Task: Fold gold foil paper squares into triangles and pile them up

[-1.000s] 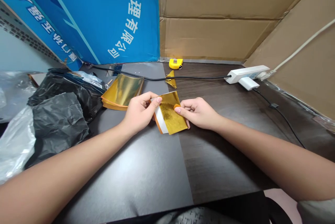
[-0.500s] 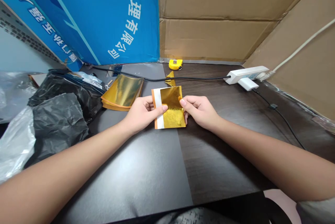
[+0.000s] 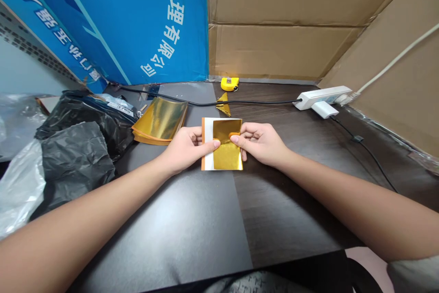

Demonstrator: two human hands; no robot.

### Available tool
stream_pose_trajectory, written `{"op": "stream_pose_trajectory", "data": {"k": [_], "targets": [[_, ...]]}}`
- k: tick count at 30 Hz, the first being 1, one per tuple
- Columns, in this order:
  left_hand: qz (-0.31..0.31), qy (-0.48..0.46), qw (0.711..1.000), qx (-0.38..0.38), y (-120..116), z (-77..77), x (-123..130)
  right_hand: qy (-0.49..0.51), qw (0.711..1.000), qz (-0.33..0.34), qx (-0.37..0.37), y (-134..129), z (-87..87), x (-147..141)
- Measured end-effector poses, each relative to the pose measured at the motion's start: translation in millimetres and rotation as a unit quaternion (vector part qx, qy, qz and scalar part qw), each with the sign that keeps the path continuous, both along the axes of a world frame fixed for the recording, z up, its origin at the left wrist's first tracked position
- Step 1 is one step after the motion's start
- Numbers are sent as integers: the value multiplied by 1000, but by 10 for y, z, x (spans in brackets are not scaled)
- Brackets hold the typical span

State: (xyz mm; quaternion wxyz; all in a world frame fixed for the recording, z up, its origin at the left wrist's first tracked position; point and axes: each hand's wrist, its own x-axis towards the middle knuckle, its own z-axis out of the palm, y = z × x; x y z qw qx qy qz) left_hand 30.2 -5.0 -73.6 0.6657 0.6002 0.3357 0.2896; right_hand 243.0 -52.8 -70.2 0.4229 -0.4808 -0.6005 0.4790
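Note:
A sheet of gold foil paper (image 3: 226,158) is held up between both hands above the table, with a white strip and a thin orange edge along its left side. My left hand (image 3: 185,147) pinches its left edge, thumb on the front and fingers behind. From the other side, my right hand (image 3: 262,143) grips the right edge, its thumb lying on the gold face. Just beyond the sheet lies a small folded gold paper piece (image 3: 223,104). To the left sits a stack of gold foil sheets (image 3: 161,119) with orange edges.
A yellow tape measure (image 3: 229,84) lies at the back by the cardboard wall (image 3: 274,50). A black cable (image 3: 260,101) runs across to a white power strip (image 3: 322,96) at right. Crumpled black plastic bags (image 3: 77,160) fill the left side, before a blue printed panel (image 3: 137,18).
The gold sheet has straightened and shifted slightly down, uncovering more of the folded piece behind it. My right thumb has slid a little left across its face. Both hands keep their hold.

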Motion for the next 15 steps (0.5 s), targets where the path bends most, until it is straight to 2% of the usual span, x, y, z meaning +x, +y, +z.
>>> {"op": "stream_pose_trajectory", "data": {"k": [2, 6, 11, 15], "targets": [[5, 1, 1000, 9, 0, -5, 1, 6, 1000, 15, -17, 2, 11, 9], [33, -5, 999, 33, 4, -18, 3, -7, 994, 88, -65, 0, 24, 35], [49, 0, 997, 59, 1, -14, 16, -13, 994, 85, -68, 3, 23, 40], [76, 4, 995, 62, -7, 1, 20, -1, 990, 105, -97, 5, 21, 40]]}}
